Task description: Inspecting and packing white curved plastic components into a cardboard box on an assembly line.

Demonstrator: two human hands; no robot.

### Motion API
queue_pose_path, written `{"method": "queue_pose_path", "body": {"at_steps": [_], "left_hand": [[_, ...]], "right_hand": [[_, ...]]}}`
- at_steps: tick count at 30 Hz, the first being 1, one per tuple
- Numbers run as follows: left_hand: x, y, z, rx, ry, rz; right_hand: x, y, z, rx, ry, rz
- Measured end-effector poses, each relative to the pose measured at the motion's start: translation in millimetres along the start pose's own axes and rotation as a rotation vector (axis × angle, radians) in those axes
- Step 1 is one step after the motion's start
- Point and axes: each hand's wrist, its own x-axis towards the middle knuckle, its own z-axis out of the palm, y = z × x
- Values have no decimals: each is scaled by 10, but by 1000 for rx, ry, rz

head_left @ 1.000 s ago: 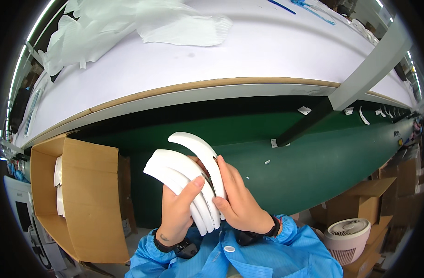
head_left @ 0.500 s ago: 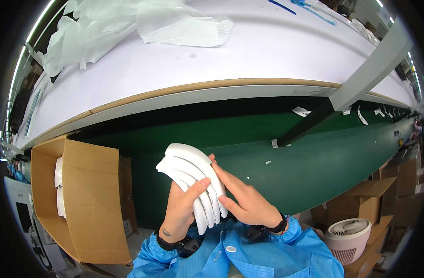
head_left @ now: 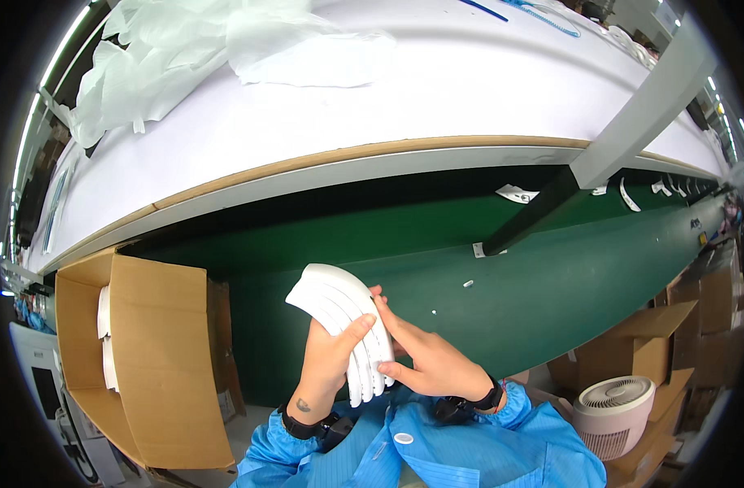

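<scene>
A small stack of curved white plastic pieces [head_left: 336, 298] is held up in front of my chest, its several layers nested side by side. My left hand [head_left: 326, 358] is closed round the near left side of the stack, thumb across the top face. On the other side my right hand [head_left: 437, 359] presses against the outer curved edge, fingers at the upper part and thumb lower down. The undersides of the pieces and some of my fingertips are hidden.
An open cardboard box [head_left: 162, 358] with white pieces inside stands at left. Ahead runs a white-topped bench [head_left: 323, 114] with crumpled packing sheets [head_left: 169, 65] and a grey post [head_left: 640, 114]. Below is a green conveyor-like surface [head_left: 551, 281]. A round fan [head_left: 614, 411] and cartons stand at right.
The white pieces have slid closer together, so their far ends lie more evenly. The stack has turned slightly more upright between my hands, and both hands keep hold of it.
</scene>
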Motion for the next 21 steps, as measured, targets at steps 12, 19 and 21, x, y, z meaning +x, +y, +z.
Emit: {"method": "queue_pose_path", "body": {"at_steps": [12,19,21], "left_hand": [[53,-654,-457,-117,77,-416],[-74,-833,-470,-156,198,-527],[-61,-776,-433,-142,212,-503]], "right_hand": [[52,569,-90,-224,-400,306],[291,1918,-630,745,12,413],[502,2267,-954,799,291,441]]}}
